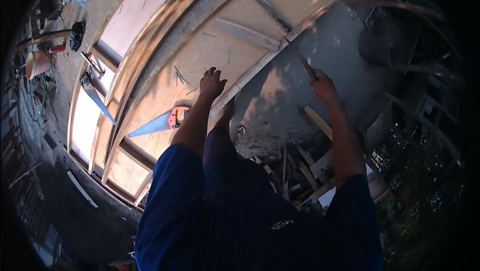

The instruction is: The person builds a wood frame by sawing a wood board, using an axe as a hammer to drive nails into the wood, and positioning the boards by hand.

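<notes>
My left hand (213,84) hovers over or rests on the pale plywood panel (240,41), fingers spread and holding nothing. Loose nails (180,76) lie on the panel just left of it. Nearer to me on the panel is a handsaw (152,125) with a red and black handle, partly behind my left forearm. My right hand (324,87) is closed round the end of a long, narrow, brownish tool (301,60). It tapers to a thin tip beside the panel's wooden edge strip (305,23); its exact kind is unclear.
Short battens (245,32) cross the panel. Left of it lie more framed boards, with a second handsaw (96,96) and what looks like a hammer (92,64). Wood offcuts (300,168) are piled near my legs. A dark bucket-like container (375,48) stands at the right.
</notes>
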A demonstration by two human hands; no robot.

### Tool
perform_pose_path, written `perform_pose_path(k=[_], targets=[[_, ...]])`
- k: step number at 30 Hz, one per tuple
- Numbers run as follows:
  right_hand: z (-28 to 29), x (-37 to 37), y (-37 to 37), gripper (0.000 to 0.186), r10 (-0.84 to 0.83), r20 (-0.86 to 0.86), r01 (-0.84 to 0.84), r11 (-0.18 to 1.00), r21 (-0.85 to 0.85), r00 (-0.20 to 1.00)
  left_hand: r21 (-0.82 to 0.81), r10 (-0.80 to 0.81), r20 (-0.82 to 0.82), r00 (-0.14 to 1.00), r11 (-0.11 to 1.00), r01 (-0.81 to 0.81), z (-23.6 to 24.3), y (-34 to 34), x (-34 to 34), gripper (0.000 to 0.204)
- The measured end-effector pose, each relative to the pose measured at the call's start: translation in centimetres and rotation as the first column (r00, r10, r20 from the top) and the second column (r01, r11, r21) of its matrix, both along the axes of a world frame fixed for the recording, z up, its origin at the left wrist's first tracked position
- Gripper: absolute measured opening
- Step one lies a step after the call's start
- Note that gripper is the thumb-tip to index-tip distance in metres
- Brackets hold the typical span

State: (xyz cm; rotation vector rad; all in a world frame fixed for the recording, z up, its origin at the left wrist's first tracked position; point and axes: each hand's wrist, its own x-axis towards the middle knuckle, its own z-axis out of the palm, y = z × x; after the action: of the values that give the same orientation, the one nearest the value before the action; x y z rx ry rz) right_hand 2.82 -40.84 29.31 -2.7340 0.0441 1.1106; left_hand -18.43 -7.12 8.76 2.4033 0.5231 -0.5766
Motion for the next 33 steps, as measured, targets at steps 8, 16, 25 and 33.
perform_pose_path(k=[8,16,25,33], targets=[[-3.7,9.4,7.1,0.042,0.308,-0.06,-0.313,0.908,-0.28,0.949,0.228,-0.085,-0.116,0.99,0.967,0.11,-4.3,2.5,11.5,0.088],[-2.3,12.1,7.2,0.048,0.228,-0.044,-0.232,0.952,-0.2,0.973,0.279,-0.096,-0.112,0.989,0.952,0.124,-9.2,2.1,13.9,0.11],[-3.3,13.8,6.9,0.05,0.177,-0.078,-0.186,0.973,-0.133,0.981,0.254,-0.049,0.015,0.999,0.966,0.043,-11.3,3.0,10.1,0.085],[-3.1,14.8,6.8,0.052,0.168,-0.068,-0.179,0.966,-0.188,0.983,0.268,0.347,0.157,0.925,0.886,-0.378,-10.4,1.7,2.5,0.072]])
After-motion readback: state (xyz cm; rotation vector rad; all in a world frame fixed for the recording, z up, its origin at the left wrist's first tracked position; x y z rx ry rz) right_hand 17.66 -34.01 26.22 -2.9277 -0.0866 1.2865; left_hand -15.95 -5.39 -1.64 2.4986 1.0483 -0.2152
